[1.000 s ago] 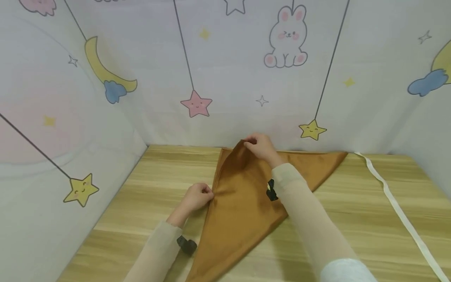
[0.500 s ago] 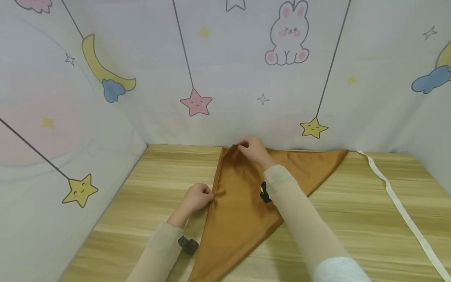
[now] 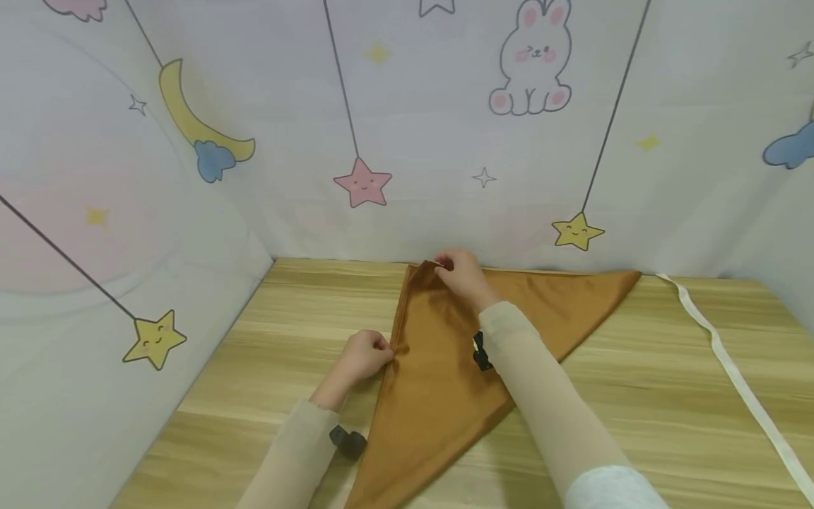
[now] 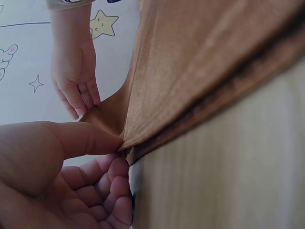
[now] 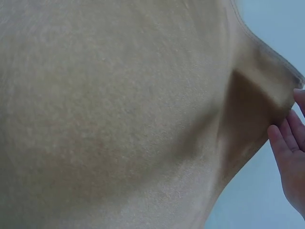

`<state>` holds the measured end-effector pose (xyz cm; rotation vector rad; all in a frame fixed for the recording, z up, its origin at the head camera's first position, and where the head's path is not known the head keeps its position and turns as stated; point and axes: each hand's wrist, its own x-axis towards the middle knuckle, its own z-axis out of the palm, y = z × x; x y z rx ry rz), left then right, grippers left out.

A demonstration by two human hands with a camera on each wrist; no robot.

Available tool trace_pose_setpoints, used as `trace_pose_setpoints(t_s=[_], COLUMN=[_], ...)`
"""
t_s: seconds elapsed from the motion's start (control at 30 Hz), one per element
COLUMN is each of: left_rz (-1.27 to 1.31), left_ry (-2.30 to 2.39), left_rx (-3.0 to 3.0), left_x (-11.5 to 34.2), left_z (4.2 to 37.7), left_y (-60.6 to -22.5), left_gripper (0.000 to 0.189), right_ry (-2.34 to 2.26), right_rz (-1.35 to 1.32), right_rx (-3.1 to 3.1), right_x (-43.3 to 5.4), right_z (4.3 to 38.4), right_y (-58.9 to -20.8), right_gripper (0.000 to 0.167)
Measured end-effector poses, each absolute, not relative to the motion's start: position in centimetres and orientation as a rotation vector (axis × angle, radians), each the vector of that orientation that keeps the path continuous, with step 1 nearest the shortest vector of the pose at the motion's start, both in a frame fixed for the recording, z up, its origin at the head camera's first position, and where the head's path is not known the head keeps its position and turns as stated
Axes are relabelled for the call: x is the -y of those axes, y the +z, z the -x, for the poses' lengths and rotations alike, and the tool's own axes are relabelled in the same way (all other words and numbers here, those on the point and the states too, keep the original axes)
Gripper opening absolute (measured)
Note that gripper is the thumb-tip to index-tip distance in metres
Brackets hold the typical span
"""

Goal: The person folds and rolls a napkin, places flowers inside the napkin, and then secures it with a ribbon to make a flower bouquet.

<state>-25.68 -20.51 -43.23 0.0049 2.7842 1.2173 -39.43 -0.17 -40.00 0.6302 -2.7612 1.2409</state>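
A brown cloth [image 3: 439,382], folded into a triangle, lies on the wooden table, its square corner at the back. My left hand [image 3: 364,355] pinches the cloth's left edge about midway along; in the left wrist view, thumb and forefinger of the left hand [image 4: 71,167] close on the layered edge. At the back corner my right hand [image 3: 463,276] pinches the upper layer and holds it slightly raised. The right wrist view shows the right hand [image 5: 291,143] at the lifted tip of the cloth [image 5: 119,119], with part of that hand cut off by the frame.
A white ribbon-like strip [image 3: 731,367] runs down the right side of the wood-grain table [image 3: 254,382]. Behind and beside the table hang white printed curtains [image 3: 420,127] with stars, a moon and a rabbit. A small black device is on each wrist.
The right hand has lowered the lifted corner and carried it slightly left, toward the back corner. My left hand keeps its pinch on the left edge. The head view has shifted a little.
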Motion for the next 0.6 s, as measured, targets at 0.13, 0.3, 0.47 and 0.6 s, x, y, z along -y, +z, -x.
trace_pose_setpoints(t_s=[0.13,0.3,0.47,0.6], left_rz=[0.008,-0.018,-0.03,-0.038], left_ry=[1.212,1.201,1.191,1.186], left_rx=[-2.78,-2.787,-2.801,-2.806], left_x=[20.5,20.6,20.8,20.8], left_z=[25.7,25.5,25.3,25.3], left_y=[-43.3,-43.4,-43.4,-43.3], left_gripper=[0.011,0.011,0.012,0.012], right_ry=[1.248,1.238,1.264,1.262], right_rz=[-0.635,-0.625,-0.625,-0.68], right_rx=[2.761,2.787,2.816,2.822], right_x=[0.3,0.5,0.7,0.8], right_z=[39.4,39.6,39.9,40.3], right_y=[-40.3,-40.6,-40.9,-41.2], right_gripper=[0.028,0.028,0.03,0.033])
